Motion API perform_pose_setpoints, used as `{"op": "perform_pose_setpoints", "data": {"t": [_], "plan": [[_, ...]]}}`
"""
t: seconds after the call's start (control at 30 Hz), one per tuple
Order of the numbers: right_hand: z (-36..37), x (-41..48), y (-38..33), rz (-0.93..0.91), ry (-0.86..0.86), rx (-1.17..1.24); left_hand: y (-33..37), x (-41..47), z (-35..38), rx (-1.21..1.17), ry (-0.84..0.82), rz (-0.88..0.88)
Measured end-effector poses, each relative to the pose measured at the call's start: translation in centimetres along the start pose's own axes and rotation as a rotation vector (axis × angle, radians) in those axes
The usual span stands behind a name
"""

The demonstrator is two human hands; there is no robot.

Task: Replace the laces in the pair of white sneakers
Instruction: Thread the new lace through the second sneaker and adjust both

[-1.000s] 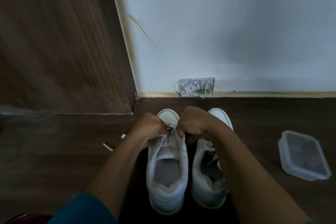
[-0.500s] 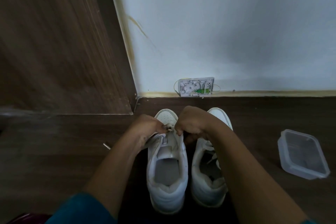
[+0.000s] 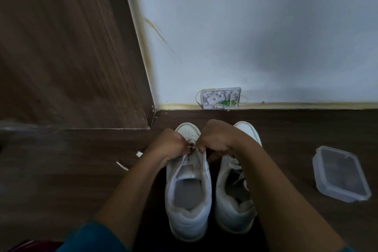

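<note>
Two white sneakers of smooth leather-like material stand side by side on a dark, wood-grain floor [image 3: 61,180], toes toward a pale matte wall [image 3: 245,26]. The left sneaker [image 3: 188,206] has a perforated toe cap and a grey insole, and its tongue lies bare. The right sneaker [image 3: 233,210] shows flat white lacing across its opening. Both hands meet over the front eyelets of the left sneaker with fingers curled tight. The left hand [image 3: 170,145] pinches a small greyish bit of lace [image 3: 191,146], though this is blurred. The right hand [image 3: 214,139] pinches the edge of the shoe's eyelet flap. Two short white strips [image 3: 122,165] lie on the floor just left of the left wrist. One clear plastic container [image 3: 341,174], rectangular with rounded corners, sits well apart on the right. One white plastic wall box [image 3: 221,98] with a green part sits at the skirting. A streaky brown wood panel [image 3: 61,47] fills the left, and a teal sleeve [image 3: 92,237] shows at the bottom.
</note>
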State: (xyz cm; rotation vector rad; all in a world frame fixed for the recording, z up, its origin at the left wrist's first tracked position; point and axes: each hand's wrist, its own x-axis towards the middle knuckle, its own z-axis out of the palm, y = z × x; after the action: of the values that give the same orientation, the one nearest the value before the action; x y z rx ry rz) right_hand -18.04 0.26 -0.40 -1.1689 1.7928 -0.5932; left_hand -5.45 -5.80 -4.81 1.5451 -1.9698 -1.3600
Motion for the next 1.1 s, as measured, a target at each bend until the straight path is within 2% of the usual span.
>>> {"op": "perform_pose_setpoints", "data": {"t": [0.1, 0.3, 0.37, 0.53, 0.7, 0.8, 0.83, 0.93, 0.97, 1.03, 1.1], "plan": [[-0.1, 0.0, 0.1, 0.003, -0.016, 0.009, 0.0, 0.1, 0.0, 0.042, -0.037, 0.014], [-0.1, 0.5, 0.4, 0.004, -0.024, -0.088, -0.4, 0.1, -0.1, -0.186, -0.005, -0.039], [-0.1, 0.7, 0.5, 0.014, -0.033, -0.127, -0.3, 0.0, 0.0, -0.190, -0.014, -0.034], [-0.3, 0.8, 0.8, 0.002, -0.079, 0.017, -0.7, 0.0, 0.4, -0.215, 0.028, -0.019], [0.6, 1.3, 1.1, -0.099, 0.062, -0.355, -0.4, -0.5, 0.0, -0.166, -0.023, 0.070], [0.1, 1.1, 0.6, -0.261, 0.277, -0.524, 0.2, -0.7, -0.7, -0.053, -0.059, 0.215], [-0.2, 1.1, 0.3, -0.350, 0.340, -0.430, 0.3, -0.7, -0.8, -0.019, -0.094, 0.273], [-0.5, 0.0, -1.0, -0.476, 0.394, 0.368, 1.3, -1.0, -0.8, -0.101, -0.086, 0.383], [-1.0, -0.5, -1.3, -0.496, 0.347, 0.514, 2.0, -1.3, -1.0, -0.209, -0.038, 0.387], [-1.8, -1.1, -0.9, -0.464, 0.185, 0.493, 3.7, -2.1, -1.9, -0.541, 0.013, 0.427], [-1.5, -1.4, -0.4, -0.383, 0.008, 0.214, 5.2, -2.6, -3.1, -0.819, -0.035, 0.559]]}}
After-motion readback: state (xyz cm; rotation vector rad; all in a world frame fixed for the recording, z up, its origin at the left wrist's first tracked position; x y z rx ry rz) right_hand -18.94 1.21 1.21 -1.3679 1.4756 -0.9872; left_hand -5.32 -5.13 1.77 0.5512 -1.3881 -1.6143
